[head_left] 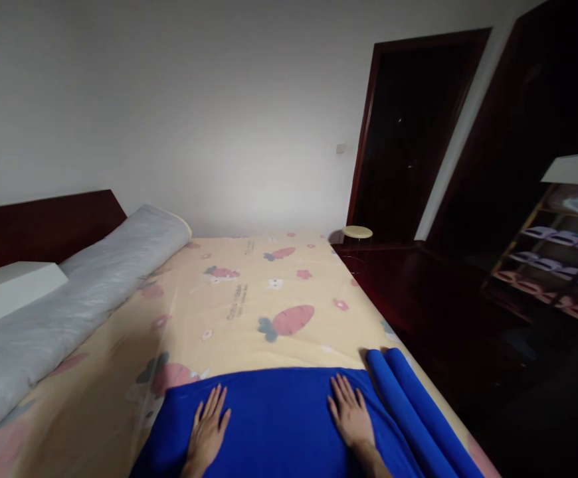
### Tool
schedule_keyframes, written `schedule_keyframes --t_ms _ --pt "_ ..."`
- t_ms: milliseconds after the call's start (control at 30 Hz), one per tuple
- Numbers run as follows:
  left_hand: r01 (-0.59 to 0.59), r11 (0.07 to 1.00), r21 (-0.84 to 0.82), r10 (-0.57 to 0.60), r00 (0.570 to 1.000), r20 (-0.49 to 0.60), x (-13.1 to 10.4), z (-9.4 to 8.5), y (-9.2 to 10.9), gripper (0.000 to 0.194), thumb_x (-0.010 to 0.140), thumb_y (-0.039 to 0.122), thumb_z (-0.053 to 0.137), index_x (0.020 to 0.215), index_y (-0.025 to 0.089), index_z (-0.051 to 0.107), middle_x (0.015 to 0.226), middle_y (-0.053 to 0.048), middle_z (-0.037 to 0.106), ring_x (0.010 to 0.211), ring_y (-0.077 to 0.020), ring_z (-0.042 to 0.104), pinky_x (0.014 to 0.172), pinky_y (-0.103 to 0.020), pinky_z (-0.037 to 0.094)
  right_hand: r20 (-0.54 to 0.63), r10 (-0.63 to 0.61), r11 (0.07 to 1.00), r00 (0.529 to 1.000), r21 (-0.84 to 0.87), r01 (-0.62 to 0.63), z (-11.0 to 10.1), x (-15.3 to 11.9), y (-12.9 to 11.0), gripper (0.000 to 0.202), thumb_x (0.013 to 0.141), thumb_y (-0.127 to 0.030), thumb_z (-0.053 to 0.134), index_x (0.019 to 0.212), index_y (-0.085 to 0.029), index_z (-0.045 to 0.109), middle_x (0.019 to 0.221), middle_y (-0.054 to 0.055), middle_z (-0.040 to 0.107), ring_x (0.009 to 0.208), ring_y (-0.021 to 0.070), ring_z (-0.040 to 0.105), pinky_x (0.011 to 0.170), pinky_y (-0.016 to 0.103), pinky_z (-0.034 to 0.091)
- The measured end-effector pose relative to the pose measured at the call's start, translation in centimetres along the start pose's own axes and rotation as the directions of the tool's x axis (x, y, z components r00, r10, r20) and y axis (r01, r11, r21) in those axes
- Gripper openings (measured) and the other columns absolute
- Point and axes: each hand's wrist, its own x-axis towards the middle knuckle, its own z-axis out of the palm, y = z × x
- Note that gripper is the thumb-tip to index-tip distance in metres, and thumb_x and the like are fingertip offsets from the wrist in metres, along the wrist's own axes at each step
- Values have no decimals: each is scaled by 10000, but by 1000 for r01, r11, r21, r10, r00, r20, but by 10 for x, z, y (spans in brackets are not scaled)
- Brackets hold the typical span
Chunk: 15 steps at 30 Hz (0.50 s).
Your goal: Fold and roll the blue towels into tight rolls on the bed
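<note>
A blue cloth (276,421) lies spread at the near end of the bed, its far edge roughly straight. My left hand (209,425) rests flat on its left part, fingers stretched forward. On the right part my right hand (353,413) also lies flat, palm down and fingers a little apart. Just right of the cloth, two blue rolls (413,405) lie side by side along the bed's right edge. The near end of the cloth runs out of view.
The bed's yellow sheet (249,265) has carrots and rabbits printed on it. On the left lie a long grey rolled quilt (119,259) and a white box-like object (17,285), by a dark headboard (60,216). A round stool (357,232) and a shoe rack (553,259) stand beyond the right side.
</note>
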Motion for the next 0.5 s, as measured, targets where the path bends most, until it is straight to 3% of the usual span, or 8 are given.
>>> schedule_keyframes --t_ms 100,200,333,500 --pt "158 985 74 -156 987 -23 12 5 -45 635 926 484 232 1501 227 318 1576 -29 337 1465 -220 288 1219 -480 186 -82 133 987 988 -83 -140 1 0 42 671 926 -494 257 1476 -132 386 1554 95 333 1455 262 264 1168 506 237" --pt "300 948 104 -291 952 -94 22 12 -73 657 917 505 246 1507 223 304 1575 -41 351 1464 -231 294 1201 -497 212 -129 175 977 976 -100 -189 5 -4 53 694 938 -505 195 1485 -113 365 1569 97 311 1463 231 249 1135 435 298" --pt "347 929 125 -330 933 -140 30 12 -81 679 907 520 236 1510 212 289 1579 -57 358 1466 -236 286 1173 -524 251 -127 161 977 979 -123 -176 4 -7 48 699 944 -511 175 1483 -112 373 1566 96 325 1462 221 252 1142 408 273" --pt "319 942 104 -302 941 -153 38 -7 -79 640 915 469 230 1451 162 397 1510 -113 460 1417 -294 357 1088 -578 351 -123 169 974 978 -133 -185 2 -6 48 694 942 -500 168 1479 -117 382 1559 97 343 1456 222 268 1140 410 271"
